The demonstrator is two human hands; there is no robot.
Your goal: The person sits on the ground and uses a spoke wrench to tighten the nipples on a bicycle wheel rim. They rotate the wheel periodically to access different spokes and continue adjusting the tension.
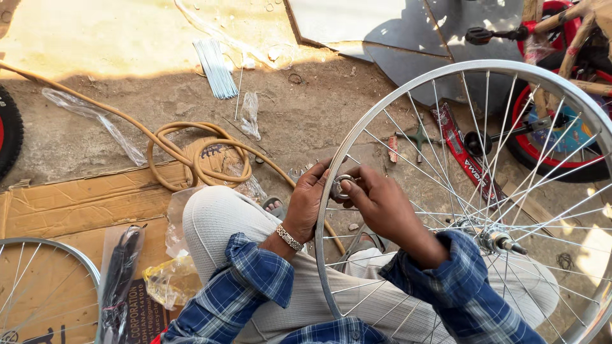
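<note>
A silver spoked bicycle wheel (440, 76) stands upright across my lap, its hub (498, 241) at the right. My left hand (308, 199), with a metal bracelet on the wrist, grips the rim at its left edge. My right hand (377, 202) reaches through the spokes from the other side and pinches a small round metal tool (342, 185) against the rim, fingertips meeting those of the left hand. Both sleeves are blue plaid.
A coiled tan hose (191, 150) lies on flattened cardboard (76, 204). A bundle of loose spokes (215, 69) rests on the dirt ground. Another wheel (44, 286) is at lower left, a red child's bicycle (554, 127) at upper right, plastic bags by my knee.
</note>
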